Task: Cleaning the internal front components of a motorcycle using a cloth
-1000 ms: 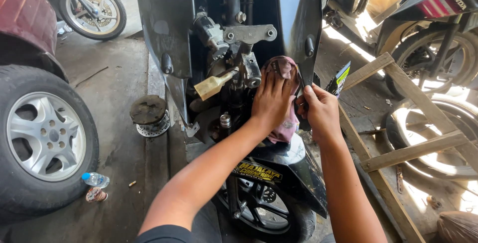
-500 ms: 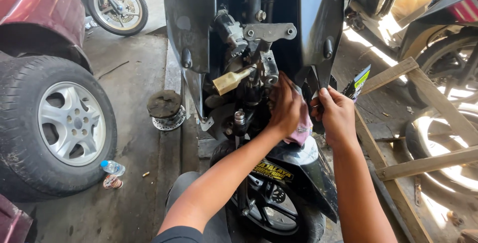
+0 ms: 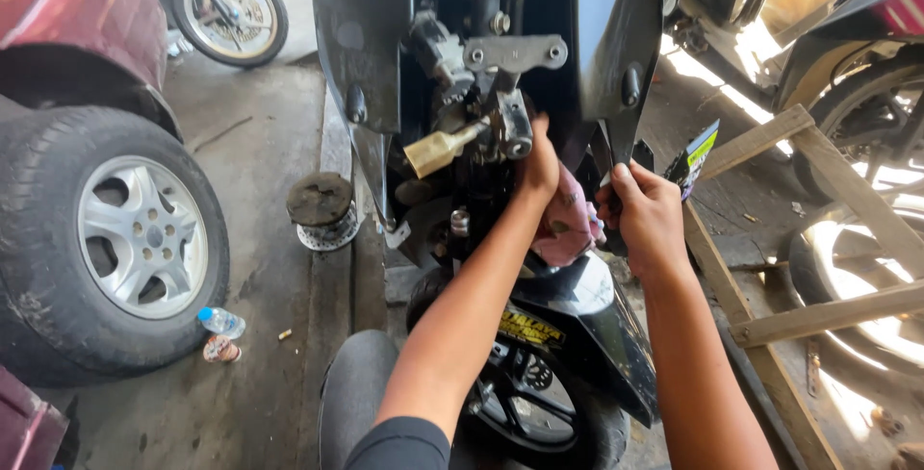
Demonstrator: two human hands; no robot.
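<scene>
The left hand (image 3: pixel 537 164) pressed one pink rag (image 3: pixel 568 225) against the stripped front of the scooter (image 3: pixel 481 95), fingers curled over the cloth, which hung just below them. The right hand (image 3: pixel 643 215) gripped the lower edge of one black fairing panel (image 3: pixel 616 37), fingers closed round it. One car wheel (image 3: pixel 115 239) stood at the left, with one small bottle (image 3: pixel 221 321) on the floor beside it.

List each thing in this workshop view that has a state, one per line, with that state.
Left hand: reaching into the scooter's opened front, pressed on the pink rag.
Right hand: gripping the black panel edge.
Pink rag: bunched between the hands.
Scooter front: cover off, bracket exposed.
Plastic bottle: lying on the floor.
Car wheel: standing on the floor.
</scene>
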